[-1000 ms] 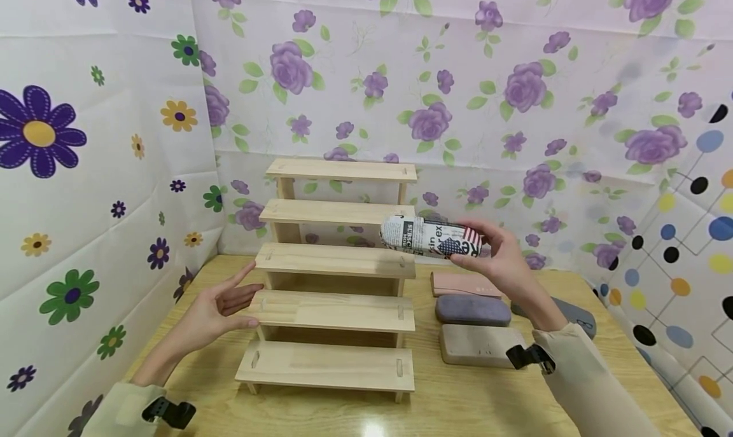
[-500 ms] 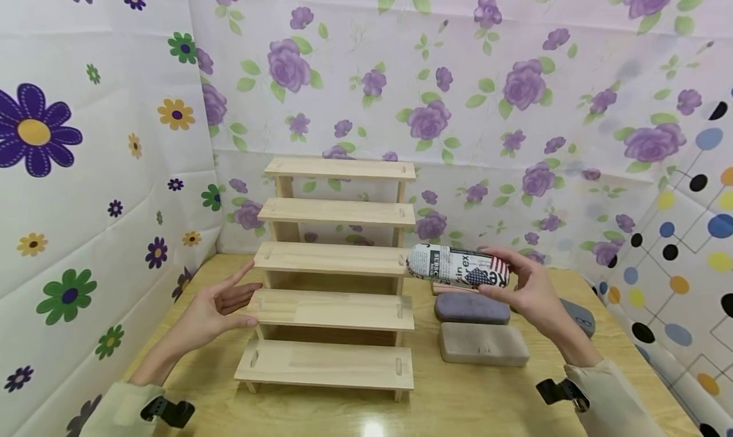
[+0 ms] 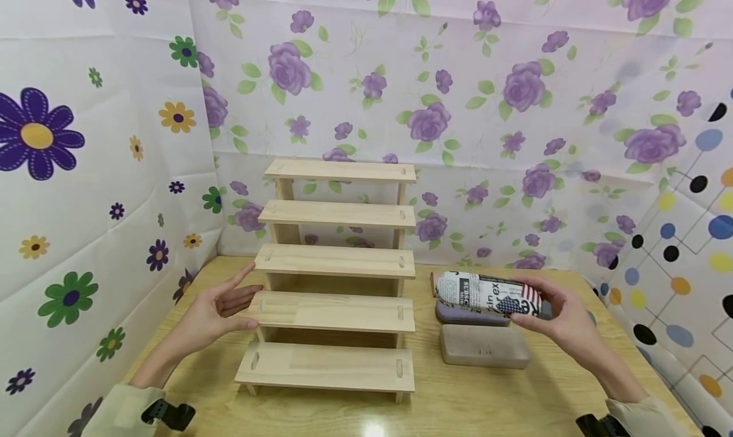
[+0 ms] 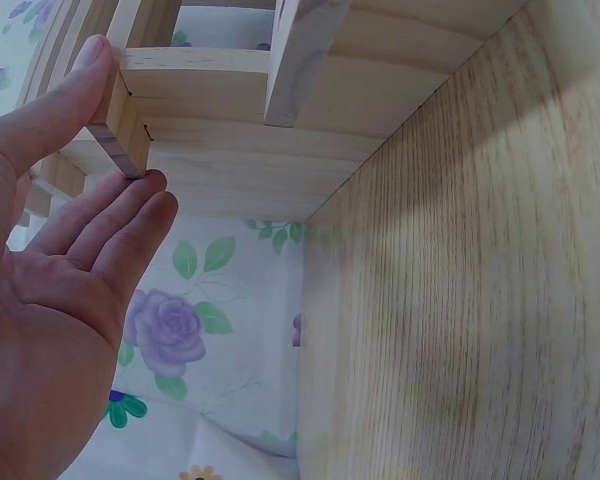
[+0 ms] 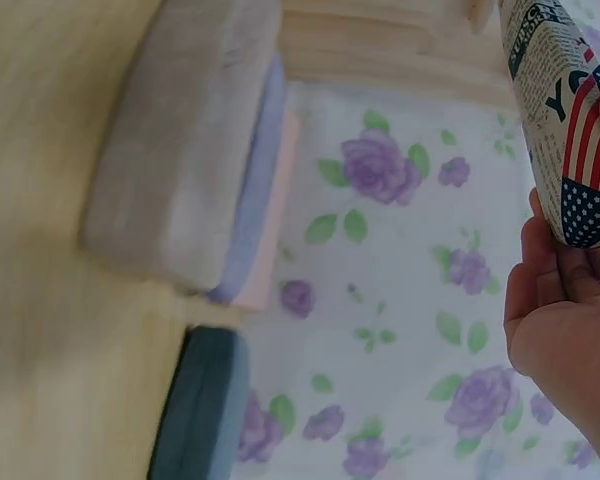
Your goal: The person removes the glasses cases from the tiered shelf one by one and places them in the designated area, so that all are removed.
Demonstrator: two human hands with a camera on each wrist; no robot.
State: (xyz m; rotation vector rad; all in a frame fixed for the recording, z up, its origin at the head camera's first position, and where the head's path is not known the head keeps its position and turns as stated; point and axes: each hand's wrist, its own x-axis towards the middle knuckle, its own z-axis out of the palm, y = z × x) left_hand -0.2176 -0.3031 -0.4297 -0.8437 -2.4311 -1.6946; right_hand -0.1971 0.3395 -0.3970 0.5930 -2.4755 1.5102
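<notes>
My right hand (image 3: 564, 322) holds a newspaper-print glasses case (image 3: 487, 294) by its right end, thumb in front and fingers behind. The case hangs above the other cases, level and pointing left; the right wrist view shows its flag-patterned end. At the left, my left hand (image 3: 220, 310) pinches the end of a lower tier of a pale wooden step shelf (image 3: 335, 259). In the left wrist view the board's end (image 4: 125, 130) lies between the thumb and the fingertips.
Right of the shelf lie a beige case (image 3: 483, 346), a purple case (image 3: 469, 314) and a pink case (image 5: 270, 230), partly covered in the head view. A dark grey-blue case (image 5: 200, 400) lies beside them. Patterned cloth (image 3: 492, 170) encloses the wooden table (image 3: 321, 415).
My right hand has carried the newspaper-print glasses case rightward and down, from beside the shelf to above the other cases. My left hand stays at the shelf.
</notes>
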